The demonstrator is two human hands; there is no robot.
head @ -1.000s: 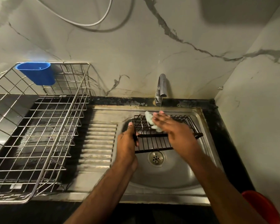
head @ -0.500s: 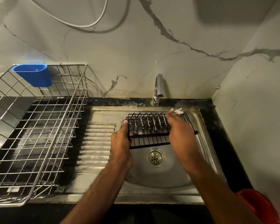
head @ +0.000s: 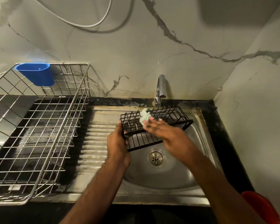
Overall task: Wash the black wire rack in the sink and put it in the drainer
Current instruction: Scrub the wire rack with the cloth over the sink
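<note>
Left hand (head: 118,143): fingers curled round the left end of the black wire rack (head: 153,126), holding it tilted over the sink (head: 199,131), below the tap (head: 160,89). Right hand (head: 164,131): fingers nearly straight, pressing a pale cloth (head: 144,117) against the rack's upper wires, left of centre. Change: half a second ago the cloth sat at the rack's far right corner; a second ago it was near the middle, so the cloth is passing back and forth along the wires, and the rack now leans with its right end higher. Judgement: scrubbing is under way, rinsing and transfer not yet done. No water stream can be made out at the tap. Drainer (head: 39,135): steel wire basket on the counter to the left, well apart from the rack, nothing lying on its floor, a blue plastic cup (head: 36,74) hung on its rear rim. Also present: drain (head: 155,158); white hose (head: 90,21) looping across the marbled wall; a red object (head: 262,207) at lower right. Writing, brands, labels: none legible.
</note>
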